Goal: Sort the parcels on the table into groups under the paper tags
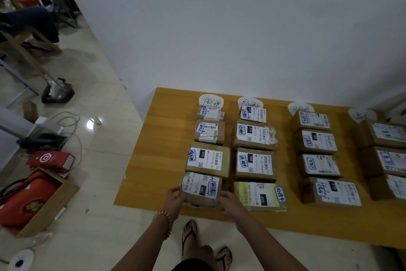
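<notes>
1. Brown cardboard parcel [201, 189], white shipping label uppermost, sits at the near end of the leftmost column on the yellow-orange wooden table [158, 149]. It lies directly between the two hands.
2. Left hand [175, 199], with a beaded bracelet [165, 222] on the wrist, presses the parcel's left side; its fingers [173, 190] curl onto that side wall.
3. Right hand [228, 201] bears on the opposite side; its fingers [222, 195] lie against the right wall. Both hands are clamped on the one parcel.
4. Whether the parcel rests on the table or is slightly raised cannot be told.
5. Its long axis runs away from the fingers, toward the paper tag [211, 101] at the column's far end. Three parcels fill the run between.
6. The next parcel up [207, 159] stands just beyond the fingertips, appearing to touch or nearly touch the held one. A yellow-labelled parcel [259, 196] lies just outside the right hand.
7. Judgement: neither hand is nearer; the grip is even. The coming move likely turns on squaring the parcel along the column line and releasing.
8. Judgement: sorting appears almost complete; four columns stand formed.
</notes>
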